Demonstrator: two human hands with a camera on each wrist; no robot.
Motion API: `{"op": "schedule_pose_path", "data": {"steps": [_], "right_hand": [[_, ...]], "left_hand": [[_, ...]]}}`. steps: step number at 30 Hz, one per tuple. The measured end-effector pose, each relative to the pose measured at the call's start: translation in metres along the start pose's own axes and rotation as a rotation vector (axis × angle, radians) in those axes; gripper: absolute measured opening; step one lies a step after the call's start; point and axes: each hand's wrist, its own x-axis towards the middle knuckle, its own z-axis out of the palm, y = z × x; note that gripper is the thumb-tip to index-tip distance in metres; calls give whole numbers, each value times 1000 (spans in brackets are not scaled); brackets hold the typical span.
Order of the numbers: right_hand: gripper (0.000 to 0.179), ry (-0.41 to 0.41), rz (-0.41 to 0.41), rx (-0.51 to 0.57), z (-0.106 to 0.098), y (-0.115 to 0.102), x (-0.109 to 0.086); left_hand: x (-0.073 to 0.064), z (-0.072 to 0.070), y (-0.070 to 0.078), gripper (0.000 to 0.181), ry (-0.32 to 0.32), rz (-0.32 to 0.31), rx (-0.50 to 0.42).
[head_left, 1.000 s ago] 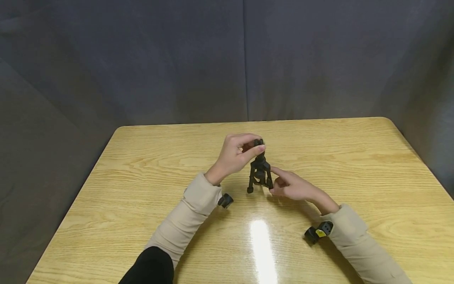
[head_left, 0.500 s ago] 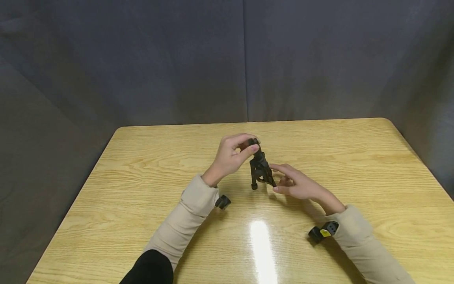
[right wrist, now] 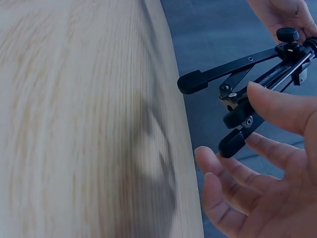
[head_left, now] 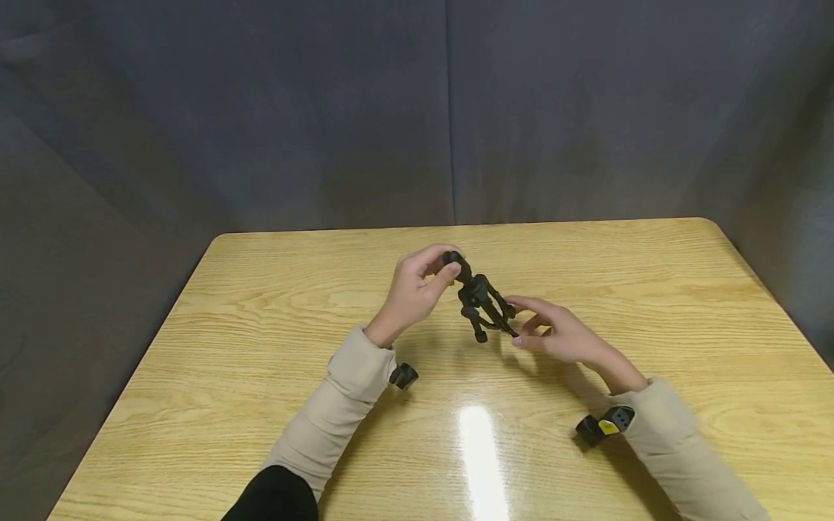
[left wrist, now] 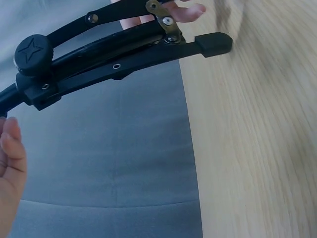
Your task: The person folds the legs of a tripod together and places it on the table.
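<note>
Left hand (head_left: pixel 412 291) grips the tripod (head_left: pixel 475 291) by its head; right hand (head_left: pixel 565 333) pinches its legs. I see table (head_left: pixel 280 297) beneath, curtain (head_left: pixel 554 108) behind; right thumb (right wrist: pixel 285 108) partly hides the legs.

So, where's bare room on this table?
The table is bare outside the left sleeve and right sleeve, between them toward the front, and along the back edge by the dark curtain. It is crowded mid-table, where the left hand and right hand handle the black tripod.

The head view looks forward and down from above, while both wrist views share the black tripod (left wrist: pixel 119 66) close-up.
</note>
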Motion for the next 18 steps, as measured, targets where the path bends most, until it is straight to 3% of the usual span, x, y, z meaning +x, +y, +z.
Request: {"op": "schedule_pose_path", "data": {"steps": [8, 18], "right_hand": [[63, 37, 26, -12, -6, -2, -3], [59, 85, 17, -99, -18, 1, -9]], "left_hand": [[-3, -3, 0, 11, -9, -36, -48], [-15, -12, -3, 15, -74, -149, -22]]}}
